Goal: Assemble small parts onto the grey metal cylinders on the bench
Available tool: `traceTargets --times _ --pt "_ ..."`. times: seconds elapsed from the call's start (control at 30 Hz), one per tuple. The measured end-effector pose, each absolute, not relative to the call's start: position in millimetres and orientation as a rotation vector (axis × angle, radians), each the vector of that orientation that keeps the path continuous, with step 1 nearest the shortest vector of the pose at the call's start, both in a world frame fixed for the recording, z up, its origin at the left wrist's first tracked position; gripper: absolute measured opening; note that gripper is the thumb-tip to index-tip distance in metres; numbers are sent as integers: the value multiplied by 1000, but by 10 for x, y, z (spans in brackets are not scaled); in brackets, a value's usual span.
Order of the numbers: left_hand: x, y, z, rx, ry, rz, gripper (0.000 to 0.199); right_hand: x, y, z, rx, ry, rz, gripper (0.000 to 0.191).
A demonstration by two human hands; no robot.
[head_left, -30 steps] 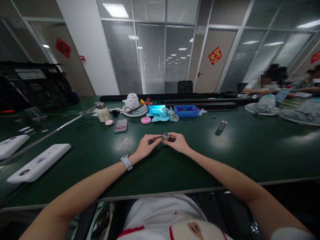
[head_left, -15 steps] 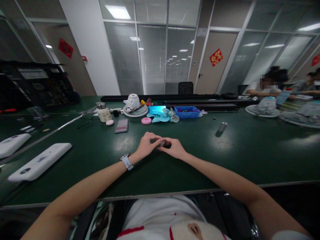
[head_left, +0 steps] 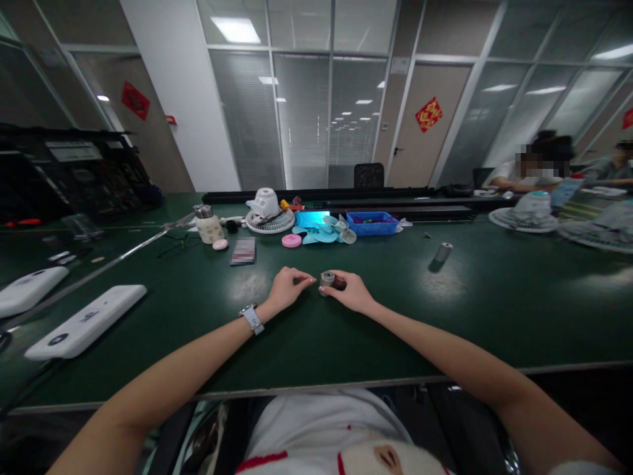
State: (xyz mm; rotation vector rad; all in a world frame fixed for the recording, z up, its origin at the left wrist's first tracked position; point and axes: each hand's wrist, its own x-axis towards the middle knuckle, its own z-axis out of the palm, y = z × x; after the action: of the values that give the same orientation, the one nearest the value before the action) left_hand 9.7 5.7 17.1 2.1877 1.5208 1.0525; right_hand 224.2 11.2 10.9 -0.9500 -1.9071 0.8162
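Observation:
Near the middle of the green table [head_left: 297, 343], my right hand [head_left: 352, 290] grips a small silvery metal part [head_left: 327, 280] with a round top, thumb and fingers on its right side. Something copper-brown shows between that part and the palm. My left hand [head_left: 289, 288], with a watch on the wrist, is just left of the part and apart from it. Its thumb and fingertips are pinched together; whether anything tiny is between them is too small to tell. A silvery cylinder [head_left: 444, 251] stands by itself farther right.
Behind my hands are a pink round case [head_left: 291, 241], blue fan blades [head_left: 321, 232], a blue tray [head_left: 372, 224], a white fan part [head_left: 266, 203] and a patterned jar [head_left: 210, 228]. White devices [head_left: 86, 322] lie left. People sit at far right.
My left hand has let go of the metal part and moved slightly left. My right hand still holds the part, whose round top now shows. The view has shifted a little.

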Motion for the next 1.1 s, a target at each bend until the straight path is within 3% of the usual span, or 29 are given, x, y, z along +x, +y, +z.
traceTargets --times 0.13,0.37,0.6,0.73,0.8,0.97,1.1 --pt "71 117 57 2184 1469 875 26 2644 506 127 -1099 -1697 702 37" --pt "86 94 65 2054 1542 1001 41 3712 1111 129 -1707 -1471 66 41" --pt "75 89 37 1936 1567 1105 37 3977 1198 49 -1938 -1437 54 50" --pt "69 80 39 1932 1558 1103 34 3628 997 164 -1728 -1510 -237 74" --pt "67 76 41 1934 1558 1102 32 3286 805 217 -1484 -1743 -257 65" --pt "63 82 15 1942 1546 1121 29 2409 334 150 -850 -2437 168 42" --pt "62 86 -1 1956 1532 1136 29 2200 238 84 -739 -2551 283 32"
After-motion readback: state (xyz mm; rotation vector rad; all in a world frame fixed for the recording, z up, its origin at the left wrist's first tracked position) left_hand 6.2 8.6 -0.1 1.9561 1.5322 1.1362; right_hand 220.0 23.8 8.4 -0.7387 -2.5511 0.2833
